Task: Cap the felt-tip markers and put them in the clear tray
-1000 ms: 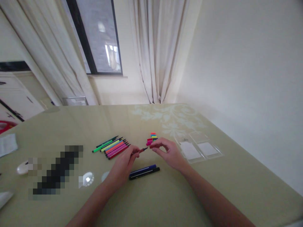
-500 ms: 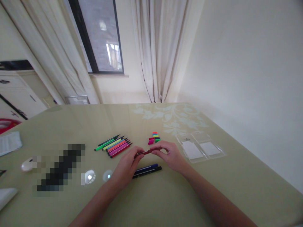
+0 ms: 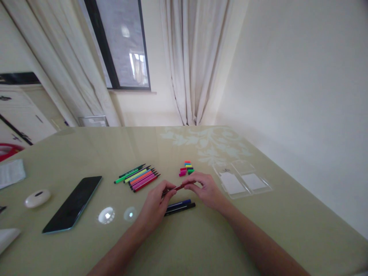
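Note:
Between both hands a dark red marker pen (image 3: 179, 187) is held above the table. My left hand (image 3: 157, 200) is closed around its left end, and my right hand (image 3: 204, 188) pinches its right end. Just beneath, a blue marker (image 3: 179, 205) and a black marker (image 3: 183, 209) lie side by side, their left ends hidden by my left hand. Left of my hands rests a row of uncapped coloured markers (image 3: 142, 178). Small loose caps (image 3: 187, 167) in several colours lie beyond my right hand.
An open clear plastic case (image 3: 244, 182) with white cards lies to the right. On the left are a phone (image 3: 73, 205), a white oval case (image 3: 37, 198) and a paper packet (image 3: 12, 174). A wall runs along the table's right edge.
Both hands keep hold of the dark red marker, with only a slight shift of the left hand. The phone, pixelated before, now shows plainly.

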`<state>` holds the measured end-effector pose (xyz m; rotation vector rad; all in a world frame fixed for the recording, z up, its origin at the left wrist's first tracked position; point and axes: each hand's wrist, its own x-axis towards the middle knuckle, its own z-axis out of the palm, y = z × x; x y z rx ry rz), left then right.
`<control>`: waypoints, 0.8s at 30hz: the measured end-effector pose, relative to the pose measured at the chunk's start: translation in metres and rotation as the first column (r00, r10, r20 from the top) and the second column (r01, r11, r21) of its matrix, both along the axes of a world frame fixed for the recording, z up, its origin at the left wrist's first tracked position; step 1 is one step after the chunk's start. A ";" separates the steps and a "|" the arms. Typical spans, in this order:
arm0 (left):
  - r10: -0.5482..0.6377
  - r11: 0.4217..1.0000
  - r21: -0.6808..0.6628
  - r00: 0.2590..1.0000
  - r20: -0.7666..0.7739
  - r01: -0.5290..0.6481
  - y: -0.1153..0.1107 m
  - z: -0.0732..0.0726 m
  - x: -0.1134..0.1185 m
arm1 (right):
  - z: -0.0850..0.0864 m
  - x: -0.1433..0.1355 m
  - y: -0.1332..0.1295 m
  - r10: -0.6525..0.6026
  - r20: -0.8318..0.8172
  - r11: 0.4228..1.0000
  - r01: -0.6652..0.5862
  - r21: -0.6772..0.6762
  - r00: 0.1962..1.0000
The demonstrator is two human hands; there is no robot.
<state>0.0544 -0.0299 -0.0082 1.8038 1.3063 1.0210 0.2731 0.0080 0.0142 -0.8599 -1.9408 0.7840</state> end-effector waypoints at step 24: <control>0.110 0.994 0.059 0.918 -0.382 -0.095 0.022 0.010 -0.035 | -0.033 -0.007 0.021 -0.458 0.582 0.886 0.289 0.363 0.672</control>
